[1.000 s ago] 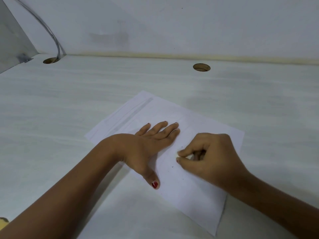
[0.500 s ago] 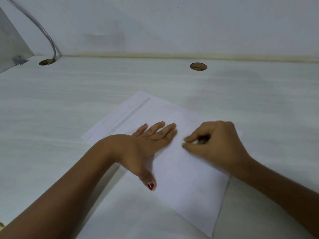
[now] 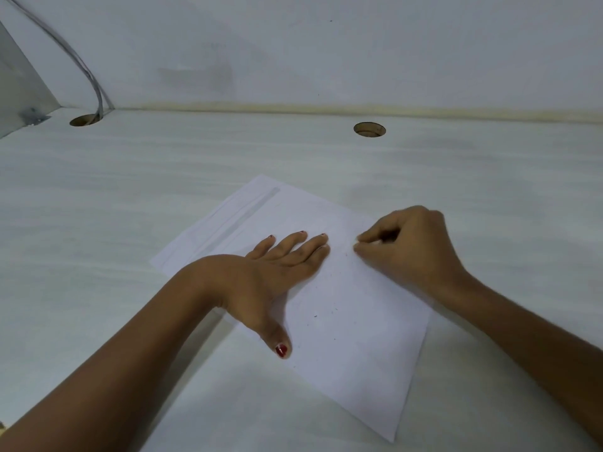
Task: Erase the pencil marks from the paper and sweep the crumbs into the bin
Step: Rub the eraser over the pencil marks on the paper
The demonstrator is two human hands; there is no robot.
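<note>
A white sheet of paper (image 3: 352,347) lies slanted on the pale desk. My left hand (image 3: 270,272) rests flat on its left half, fingers spread, thumb pointing toward me. My right hand (image 3: 408,249) is curled on the paper's far right part, fingertips pinched around a small pale eraser (image 3: 375,243) that is mostly hidden by the fingers. A few tiny dark crumbs (image 3: 316,316) dot the sheet between the hands. Faint grey pencil lines (image 3: 248,210) run along the paper's far left edge. No bin is in view.
The desk (image 3: 130,207) meets a white wall at the back. Two round cable holes are cut near the back edge, one at the left (image 3: 84,120) with a grey cable (image 3: 81,66) passing into it, one in the middle (image 3: 369,129). A grey panel (image 3: 19,93) stands far left.
My right hand has slid away from me along the paper, from near the left thumb up to level with the left fingertips. The left hand has stayed flat in place.
</note>
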